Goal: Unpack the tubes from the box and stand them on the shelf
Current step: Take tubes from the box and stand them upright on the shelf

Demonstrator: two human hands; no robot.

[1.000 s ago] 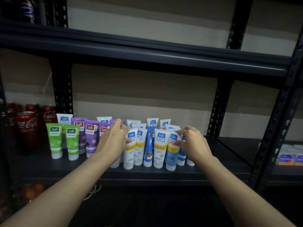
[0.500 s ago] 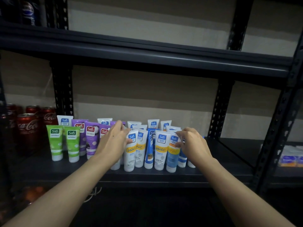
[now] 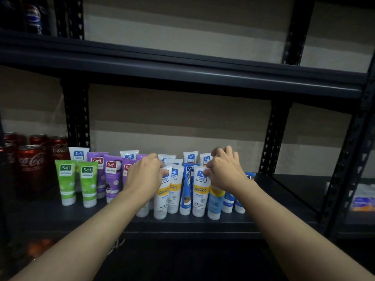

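Several Safi tubes stand cap-down in rows on the dark shelf (image 3: 203, 222): two green ones (image 3: 66, 182) at the left, purple ones (image 3: 111, 179) beside them, then white and blue ones. My left hand (image 3: 144, 176) reaches over the purple and white tubes, its thumb and fingers closed on the top of a white Vitamin C tube (image 3: 162, 199). My right hand (image 3: 228, 172) pinches the top edge of another white Vitamin C tube (image 3: 199, 194), and partly hides a light blue tube (image 3: 215, 203). Between the two white tubes a blue tube (image 3: 186, 191) leans. No box is in view.
Red cola cans (image 3: 30, 165) crowd the shelf's left end. Black perforated uprights (image 3: 272, 138) stand behind and to the right. The shelf right of the tubes is bare up to a diagonal brace. Small packets (image 3: 362, 201) lie on the neighbouring shelf, and another shelf board (image 3: 182, 63) runs overhead.
My right hand has shifted left, from the light blue tube to the top of the white Vitamin C tube. My left hand moved slightly right. The tubes stay standing.
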